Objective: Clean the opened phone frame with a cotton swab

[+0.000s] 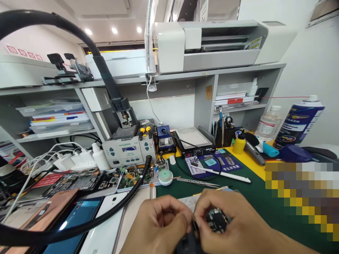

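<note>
Both hands meet low in the centre, fingertips almost touching. My left hand (161, 224) is closed in a pinch, and what lies between its fingertips is hidden. Curled fingers of my right hand (230, 218) close around a small dark circuit board (217, 220) with gold and silver parts on it. Below the fingertips sits a black object (188, 243), cut off by the lower edge, its kind unclear. Just beyond the hands, tweezers (198, 182) lie on the green mat (254, 197), near a white soldering iron handle (233, 175).
Left of the hands lie several phones and back covers (103, 225), crossed by a thick black hose (127, 201). Behind stand a rework station (127, 151) and a heating plate (194, 141). A spray can (299, 121) and yellow bottle (239, 144) stand right.
</note>
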Action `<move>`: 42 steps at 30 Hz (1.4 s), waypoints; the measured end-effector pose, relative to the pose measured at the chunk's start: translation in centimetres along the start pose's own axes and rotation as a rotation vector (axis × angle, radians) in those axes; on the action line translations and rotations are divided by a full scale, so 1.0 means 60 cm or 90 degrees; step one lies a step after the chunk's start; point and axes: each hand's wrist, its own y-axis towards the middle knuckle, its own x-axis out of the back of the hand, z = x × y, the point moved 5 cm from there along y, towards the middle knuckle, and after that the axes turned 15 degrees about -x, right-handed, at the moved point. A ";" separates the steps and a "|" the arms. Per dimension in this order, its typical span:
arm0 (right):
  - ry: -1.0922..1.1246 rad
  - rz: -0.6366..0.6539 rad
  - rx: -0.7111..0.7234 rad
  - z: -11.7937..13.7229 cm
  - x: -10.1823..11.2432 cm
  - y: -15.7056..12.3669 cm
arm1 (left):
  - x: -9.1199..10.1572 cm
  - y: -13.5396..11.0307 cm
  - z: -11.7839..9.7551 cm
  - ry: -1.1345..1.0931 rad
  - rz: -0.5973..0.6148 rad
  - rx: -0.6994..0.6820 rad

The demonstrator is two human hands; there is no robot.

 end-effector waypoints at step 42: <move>-0.361 0.279 0.073 -0.078 0.019 -0.003 | 0.191 -0.066 -0.186 0.078 -0.174 -0.376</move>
